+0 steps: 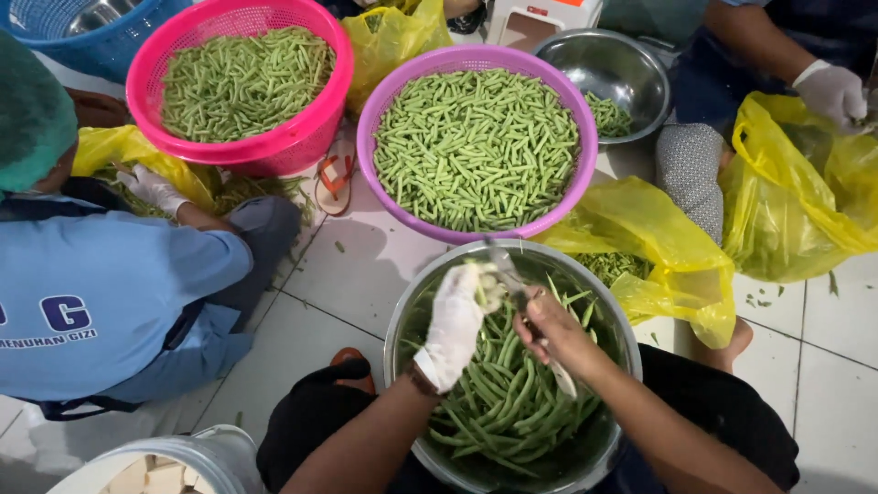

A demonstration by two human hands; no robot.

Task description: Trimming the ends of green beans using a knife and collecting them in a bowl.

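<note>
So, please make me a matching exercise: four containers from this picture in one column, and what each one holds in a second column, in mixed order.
Column one:
1. pink basket
2. purple basket
3. near steel bowl
4. far steel bowl

Column two:
a. long whole green beans, with both hands working over them
b. only a few cut beans at one side
c. cut beans, top left
d. cut beans, centre

Pairs: 1-c, 2-d, 3-a, 4-b
</note>
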